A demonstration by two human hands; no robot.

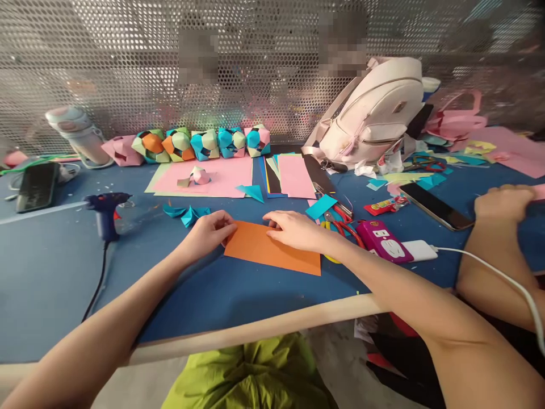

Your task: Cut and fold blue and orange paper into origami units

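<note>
An orange sheet of paper (272,253), a long rectangle, lies slanted near the table's front edge. My left hand (212,232) pinches its upper left corner between thumb and fingers. My right hand (293,228) is closed at the upper edge, thumb and bent fingers on the paper; its fingertips are partly hidden. Folded blue paper pieces (189,216) lie just beyond my left hand. Right of the sheet, red-handled scissors (343,227) rest partly behind my right forearm, with a small blue paper strip (321,207) beside them.
A glue gun (106,213) with a cord stands at left. Several folded paper balls (204,144) line the back, behind pink sheets (221,176). A backpack (374,113), a phone (436,205) and a purple power adapter (381,241) are at right. Another person's hand (502,203) rests far right.
</note>
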